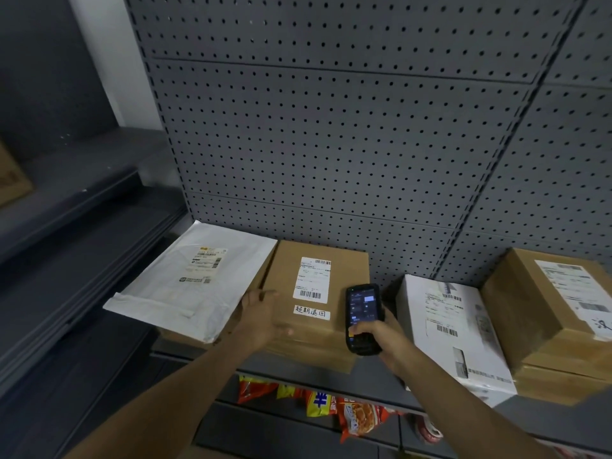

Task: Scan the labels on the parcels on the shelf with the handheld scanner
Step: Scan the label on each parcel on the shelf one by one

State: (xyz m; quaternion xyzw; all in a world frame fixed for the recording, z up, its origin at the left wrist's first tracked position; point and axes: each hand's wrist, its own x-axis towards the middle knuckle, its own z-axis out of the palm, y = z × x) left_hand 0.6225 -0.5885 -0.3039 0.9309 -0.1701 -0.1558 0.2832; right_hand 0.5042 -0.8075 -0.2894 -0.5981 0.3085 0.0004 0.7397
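Right hand (381,336) grips scanner (363,318).

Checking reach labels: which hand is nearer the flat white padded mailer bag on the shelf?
Left. The left hand sits at the flat white padded mailer bag's right edge, fingers spread; the right hand holds the black handheld scanner beyond the brown cardboard box.

Stood in front of a grey wall panel (331,127) full of little round holes. Had dark grey shelves (76,246) off to the left, under a strip of white wall (99,44). Looked dim all around.
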